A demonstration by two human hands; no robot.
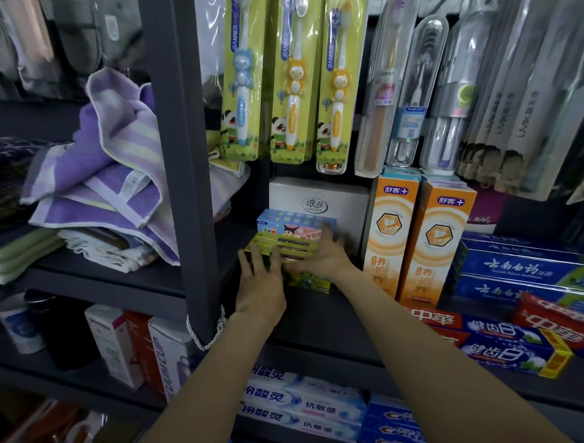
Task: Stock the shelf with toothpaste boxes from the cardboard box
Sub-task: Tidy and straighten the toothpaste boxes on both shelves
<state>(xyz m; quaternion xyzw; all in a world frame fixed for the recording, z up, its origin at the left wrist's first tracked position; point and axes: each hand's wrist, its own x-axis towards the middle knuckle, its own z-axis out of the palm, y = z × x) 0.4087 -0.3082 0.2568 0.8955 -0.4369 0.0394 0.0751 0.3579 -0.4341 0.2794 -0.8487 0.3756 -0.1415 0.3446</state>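
A small stack of children's toothpaste boxes lies on the dark shelf: yellow-green boxes below, a blue and pink one on top. My left hand lies on the stack's left end with fingers straight. My right hand presses the stack's right front, fingers spread and blurred. A grey box stands behind the stack. The cardboard box is out of view.
Two tall orange toothpaste boxes stand right of the stack; blue boxes and red ones lie further right. Toothbrush packs hang above. A dark upright post stands at left, with purple towels beyond. White toothpaste boxes fill the lower shelf.
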